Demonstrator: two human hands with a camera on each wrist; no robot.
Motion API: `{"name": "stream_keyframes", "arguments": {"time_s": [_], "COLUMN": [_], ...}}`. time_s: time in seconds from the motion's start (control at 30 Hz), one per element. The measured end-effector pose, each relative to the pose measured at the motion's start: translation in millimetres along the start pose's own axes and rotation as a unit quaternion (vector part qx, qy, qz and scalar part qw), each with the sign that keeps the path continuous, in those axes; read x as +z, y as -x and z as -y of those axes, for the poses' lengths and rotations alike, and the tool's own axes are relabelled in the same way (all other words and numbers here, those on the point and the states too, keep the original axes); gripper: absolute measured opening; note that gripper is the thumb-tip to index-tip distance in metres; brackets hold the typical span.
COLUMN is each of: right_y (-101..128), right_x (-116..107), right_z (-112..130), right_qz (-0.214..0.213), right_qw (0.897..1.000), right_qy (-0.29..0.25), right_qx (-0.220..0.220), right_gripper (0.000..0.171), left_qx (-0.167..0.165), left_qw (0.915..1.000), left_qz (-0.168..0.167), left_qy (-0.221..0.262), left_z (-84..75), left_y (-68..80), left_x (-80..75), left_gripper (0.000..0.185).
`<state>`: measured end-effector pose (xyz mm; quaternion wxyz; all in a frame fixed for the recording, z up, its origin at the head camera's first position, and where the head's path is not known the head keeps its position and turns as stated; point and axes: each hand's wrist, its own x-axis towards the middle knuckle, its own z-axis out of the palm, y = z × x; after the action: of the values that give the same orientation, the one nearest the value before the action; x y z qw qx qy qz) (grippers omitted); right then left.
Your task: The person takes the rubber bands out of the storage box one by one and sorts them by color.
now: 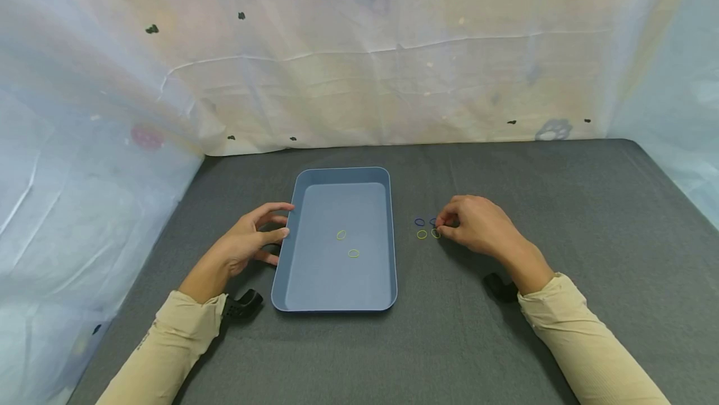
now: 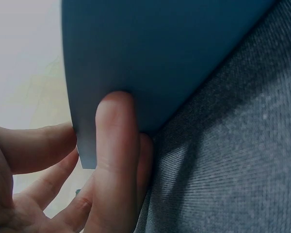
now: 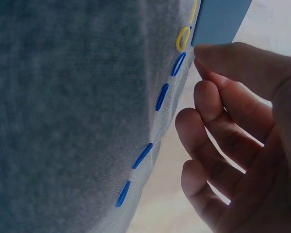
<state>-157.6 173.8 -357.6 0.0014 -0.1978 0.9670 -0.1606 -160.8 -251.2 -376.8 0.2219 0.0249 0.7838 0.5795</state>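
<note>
A blue tray (image 1: 288, 255) lies on the grey table cover, with two yellow rubber bands (image 1: 341, 234) inside it. My left hand (image 1: 281, 224) rests against the tray's left wall; in the left wrist view its fingers (image 2: 114, 145) press flat on the blue wall (image 2: 160, 58). Right of the tray lie two blue bands (image 1: 419, 222) and two yellow bands (image 1: 422, 234). My right hand (image 1: 444, 225) hovers with its fingertips at those bands, loosely curled. The right wrist view shows the fingers (image 3: 218, 102) apart beside the blue bands (image 3: 161, 97), with nothing pinched.
The grey cloth (image 1: 562, 205) covers the whole table, with white plastic sheeting (image 1: 359, 80) as walls at the back and both sides. Black wrist cameras (image 1: 243, 304) sit under both forearms. A yellow band (image 3: 183, 39) and the tray's corner (image 3: 218, 19) show in the right wrist view.
</note>
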Motion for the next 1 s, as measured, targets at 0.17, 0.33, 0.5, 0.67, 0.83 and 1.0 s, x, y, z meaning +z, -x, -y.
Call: {"name": "stream_keyframes", "arguments": {"time_s": [0.17, 0.33, 0.5, 0.67, 0.83, 1.0], "right_y": [-0.1, 1.3, 2.9, 3.3, 2.7, 2.0], "right_x": [-0.4, -0.6, -1.4, -0.9, -1.0, -2.8], "right_z": [-0.1, -0.8, -0.6, -0.6, -0.9, -1.1], "right_qz": [0.012, 0.023, 0.033, 0.042, 0.044, 0.046], "right_qw": [1.000, 1.000, 0.999, 0.999, 0.999, 0.999], "right_qy": [-0.007, -0.010, -0.014, -0.009, -0.005, -0.010], "right_qx": [0.002, -0.011, -0.017, -0.016, -0.017, -0.011], "right_gripper": [0.005, 0.010, 0.013, 0.013, 0.012, 0.014], "left_qx": [-0.001, -0.001, 0.000, -0.001, 0.000, -0.001], "left_qw": [1.0000, 1.0000, 1.0000, 1.0000, 1.0000, 1.0000], "left_qz": [-0.001, 0.001, 0.000, 0.000, 0.001, 0.002], "left_qy": [0.000, 0.001, 0.000, 0.000, 0.002, 0.002], "left_z": [-0.8, -0.2, 1.0, 1.6, 1.4, 0.8], "left_y": [0.5, 0.1, -0.5, -0.6, -0.9, -0.8], "left_x": [0.7, 0.1, -0.5, -0.6, -0.9, -1.0], "left_gripper": [0.056, 0.056, 0.055, 0.055, 0.055, 0.055]}}
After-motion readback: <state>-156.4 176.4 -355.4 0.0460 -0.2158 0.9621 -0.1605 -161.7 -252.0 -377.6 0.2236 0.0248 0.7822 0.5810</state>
